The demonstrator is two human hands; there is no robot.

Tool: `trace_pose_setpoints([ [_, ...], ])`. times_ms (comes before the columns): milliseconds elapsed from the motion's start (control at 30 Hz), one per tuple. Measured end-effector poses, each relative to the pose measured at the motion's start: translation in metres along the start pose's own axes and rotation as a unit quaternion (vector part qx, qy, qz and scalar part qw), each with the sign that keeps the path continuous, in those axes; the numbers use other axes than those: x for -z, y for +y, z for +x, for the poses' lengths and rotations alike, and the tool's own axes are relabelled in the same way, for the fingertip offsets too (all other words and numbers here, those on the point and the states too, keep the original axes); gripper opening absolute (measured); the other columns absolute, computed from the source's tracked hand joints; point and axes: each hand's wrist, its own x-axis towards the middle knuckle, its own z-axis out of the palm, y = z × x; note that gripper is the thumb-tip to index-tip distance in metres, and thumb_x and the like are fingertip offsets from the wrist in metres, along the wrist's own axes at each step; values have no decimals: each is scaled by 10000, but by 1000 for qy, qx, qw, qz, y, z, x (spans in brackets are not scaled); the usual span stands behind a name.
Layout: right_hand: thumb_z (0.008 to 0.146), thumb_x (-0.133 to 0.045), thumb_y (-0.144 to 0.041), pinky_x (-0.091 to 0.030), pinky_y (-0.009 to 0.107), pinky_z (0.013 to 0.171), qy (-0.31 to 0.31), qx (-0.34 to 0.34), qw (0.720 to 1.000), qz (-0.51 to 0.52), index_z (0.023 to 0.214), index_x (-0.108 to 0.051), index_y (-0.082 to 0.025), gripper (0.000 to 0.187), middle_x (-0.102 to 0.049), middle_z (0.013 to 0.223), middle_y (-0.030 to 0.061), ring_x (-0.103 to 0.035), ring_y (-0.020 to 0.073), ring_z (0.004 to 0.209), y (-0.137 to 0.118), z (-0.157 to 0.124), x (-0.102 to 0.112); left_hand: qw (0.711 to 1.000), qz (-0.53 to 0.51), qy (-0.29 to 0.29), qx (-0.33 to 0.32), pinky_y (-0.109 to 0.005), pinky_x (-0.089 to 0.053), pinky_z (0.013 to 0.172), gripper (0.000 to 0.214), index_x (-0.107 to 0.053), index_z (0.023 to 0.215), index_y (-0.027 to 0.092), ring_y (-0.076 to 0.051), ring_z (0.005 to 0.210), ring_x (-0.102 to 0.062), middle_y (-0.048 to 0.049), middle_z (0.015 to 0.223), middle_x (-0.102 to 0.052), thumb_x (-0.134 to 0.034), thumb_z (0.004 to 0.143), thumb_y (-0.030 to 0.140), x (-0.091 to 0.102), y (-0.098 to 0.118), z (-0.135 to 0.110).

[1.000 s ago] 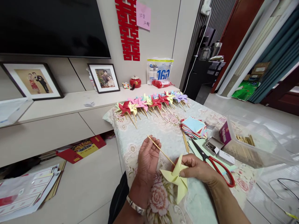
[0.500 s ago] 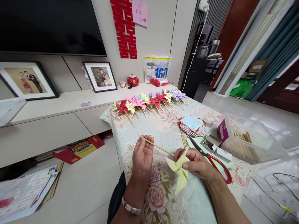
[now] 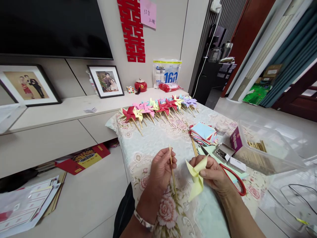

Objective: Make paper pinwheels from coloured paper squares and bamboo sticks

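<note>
Between the thumb and fingers of my left hand [image 3: 160, 168] is a thin wooden stick [image 3: 173, 175], held nearly upright over the flowered cloth. My right hand [image 3: 213, 172] pinches a pale yellow paper pinwheel [image 3: 196, 177] near its centre, its folded blades facing me. Stick and pinwheel are apart. Red-handled scissors [image 3: 237, 180] lie beside my right hand, their blades partly hidden by it. Behind that hand are a small open box of metal pins [image 3: 222, 154] and a stack of coloured paper squares [image 3: 204, 132].
Finished pinwheels [image 3: 163, 110] on sticks lie in a row at the table's far end. A clear plastic bin [image 3: 277, 142] with sticks stands at the right. Behind is a white cabinet [image 3: 61, 115] with framed photos [image 3: 106, 81] and a red jar [image 3: 140, 85].
My left hand has moved right and closed around the stick, turning it from slanted to nearly upright and away from the pinwheel. My right hand has shifted slightly right with the pinwheel.
</note>
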Motion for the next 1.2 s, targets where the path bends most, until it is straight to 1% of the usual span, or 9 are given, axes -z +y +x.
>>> trace_pose_setpoints([
  [133,683,-820,-287,-426,298,633,38,14,999,-12,738,-740,-203,129,-684,761,36,-573,191,686,-1,2,-4,999,37,-30,14,-178,-387,443,288,-700,864,129,-78,509,-571,-7,706,-667,-852,658,259,-4,-7,-6],
  [300,715,-812,-297,-421,303,648,9,9,999,-35,773,-760,-199,125,-691,782,39,-585,196,712,0,4,-6,998,40,-38,18,-187,-401,462,314,-708,866,129,-80,513,-566,-8,694,-664,-865,626,260,-7,-6,-6],
  [433,723,-818,-311,-426,300,659,9,9,999,-49,794,-761,-197,146,-684,800,35,-576,190,725,3,3,-5,998,37,-43,15,-186,-409,477,329,-705,845,131,-69,499,-538,3,671,-657,-884,592,241,-9,-4,-7],
  [600,781,-791,-308,-443,295,682,10,36,995,-94,844,-770,-199,128,-683,822,35,-590,185,751,4,4,-7,999,37,-25,20,-170,-398,473,375,-709,833,130,-54,494,-516,14,665,-654,-922,552,255,-12,-4,-11],
  [700,821,-766,-306,-449,287,687,35,68,988,-134,884,-769,-210,115,-672,840,32,-591,178,769,4,4,-10,999,27,-4,41,-171,-431,499,446,-719,847,137,-63,525,-544,20,670,-653,-956,502,289,-16,-4,-16],
  [800,858,-736,-270,-450,275,669,55,123,975,-176,893,-762,-221,65,-675,860,32,-589,167,767,3,4,-12,998,28,18,56,-188,-470,538,468,-731,856,149,-84,567,-581,18,682,-661,-967,477,288,-22,-3,-23],
  [933,865,-721,-227,-452,272,632,52,185,961,-201,873,-736,-219,19,-678,860,32,-590,157,732,-3,0,-18,996,58,36,59,-194,-477,563,445,-759,900,145,-85,571,-583,8,681,-669,-947,525,292,-28,-2,-35],
  [1067,859,-686,-156,-475,279,635,33,242,944,-221,846,-701,-199,47,-676,831,33,-610,158,724,-9,-7,-35,995,86,33,46,-181,-457,558,384,-778,901,149,-77,566,-573,-1,681,-685,-918,578,301,-28,0,-47],
  [1200,818,-640,-63,-508,298,678,14,270,922,-279,816,-672,-179,120,-682,842,49,-643,170,760,-12,-19,-59,993,106,9,48,-174,-403,504,309,-781,902,169,-63,500,-525,7,628,-665,-878,637,294,-25,6,-59],
])
